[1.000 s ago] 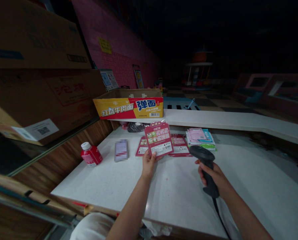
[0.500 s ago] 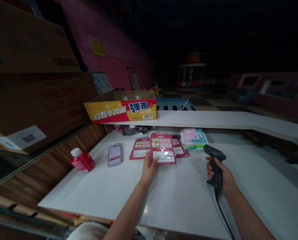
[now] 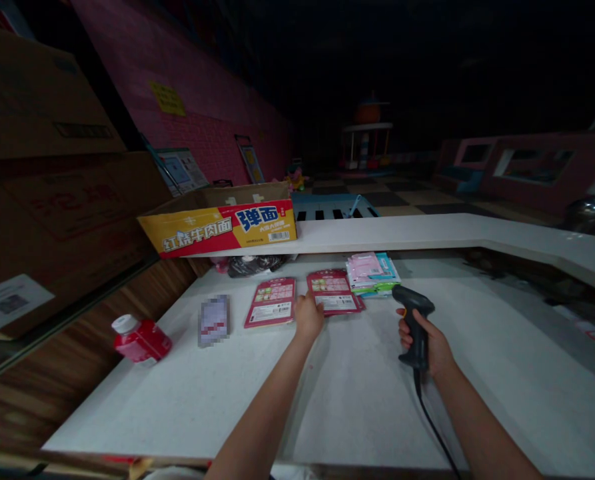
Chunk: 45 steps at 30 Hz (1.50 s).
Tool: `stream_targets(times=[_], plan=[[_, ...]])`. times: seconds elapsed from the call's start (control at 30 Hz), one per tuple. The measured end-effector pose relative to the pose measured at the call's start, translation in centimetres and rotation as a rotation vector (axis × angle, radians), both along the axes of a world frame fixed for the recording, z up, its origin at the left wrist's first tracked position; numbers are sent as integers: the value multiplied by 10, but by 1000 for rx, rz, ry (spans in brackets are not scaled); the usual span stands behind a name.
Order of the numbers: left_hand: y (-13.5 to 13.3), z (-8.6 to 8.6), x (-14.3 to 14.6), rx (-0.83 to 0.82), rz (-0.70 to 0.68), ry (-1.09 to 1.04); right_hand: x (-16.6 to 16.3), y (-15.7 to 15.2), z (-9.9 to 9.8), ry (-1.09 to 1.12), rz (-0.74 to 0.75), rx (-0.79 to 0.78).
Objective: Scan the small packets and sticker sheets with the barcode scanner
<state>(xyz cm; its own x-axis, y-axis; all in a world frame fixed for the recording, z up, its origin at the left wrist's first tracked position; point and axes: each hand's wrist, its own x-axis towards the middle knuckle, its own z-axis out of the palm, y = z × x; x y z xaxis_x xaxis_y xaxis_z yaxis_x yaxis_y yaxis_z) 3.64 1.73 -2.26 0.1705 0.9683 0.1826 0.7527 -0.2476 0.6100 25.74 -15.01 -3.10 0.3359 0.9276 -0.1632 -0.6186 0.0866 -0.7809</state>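
My right hand (image 3: 430, 340) is wrapped round the grip of a black handheld barcode scanner (image 3: 417, 327), its cord running down toward the front edge. With my left hand (image 3: 310, 317) I pinch the lower left corner of a flat red packet (image 3: 333, 293), which lies on the right-hand pile of such packets. To the left of that hand lies another pile of red packets (image 3: 272, 303), labels facing up. Just behind the scanner sit several pink, blue and green packets (image 3: 372, 272) in a loose stack. Fingertips of the left hand are partly hidden.
On the white counter (image 3: 177, 407) stand a red bottle with a white cap (image 3: 141, 340) and a blurred-out phone-like object (image 3: 214, 320). A yellow and red carton (image 3: 222, 227) rests on the raised white ledge (image 3: 387, 232). Large brown cardboard boxes (image 3: 67, 213) are stacked at left.
My left hand has brought the red packet down and slightly right onto the right-hand pile, uncovering the left pile. The scanner stays in my right hand. The view has shifted a little.
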Motion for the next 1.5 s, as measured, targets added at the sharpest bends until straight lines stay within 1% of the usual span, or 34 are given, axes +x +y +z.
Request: stream_targets(times=[0.07,0.13,0.2,0.33,0.5,0.6,0.7,0.77,0.83,0.93,1.03,1.17,1.27,1.5], plan=[[-3,2,2,-9,-27,137,0,1,0,9,1,-1],[-6,2,5,-18,-72,182,0,1,0,8,2,-5],[-8,1,8,-10,-91,185,-1,2,-1,4,4,-8],[-11,-4,14,25,-60,178,0,2,0,-1,-5,-9],[-15,-8,12,58,-77,190,0,0,1,5,-13,-11],[-20,-5,6,112,-109,149,0,-2,0,54,-16,-20],[-21,6,-9,196,-122,104,1,-3,-2,98,-5,-28],[-19,15,-25,225,-76,117,2,-4,-3,112,-1,-33],[-15,24,-45,213,25,188,2,-5,-2,117,-2,-33],[-11,35,-76,137,210,347,1,-6,-1,102,-9,-29],[-11,40,-100,34,325,447,1,-6,-1,78,-12,-33],[-12,43,-115,-52,395,480,1,-7,-2,88,-15,-28],[-11,43,-120,-106,408,488,2,-7,-4,116,-12,-23],[-7,40,-126,-36,414,531,2,-7,-4,126,-2,-21]])
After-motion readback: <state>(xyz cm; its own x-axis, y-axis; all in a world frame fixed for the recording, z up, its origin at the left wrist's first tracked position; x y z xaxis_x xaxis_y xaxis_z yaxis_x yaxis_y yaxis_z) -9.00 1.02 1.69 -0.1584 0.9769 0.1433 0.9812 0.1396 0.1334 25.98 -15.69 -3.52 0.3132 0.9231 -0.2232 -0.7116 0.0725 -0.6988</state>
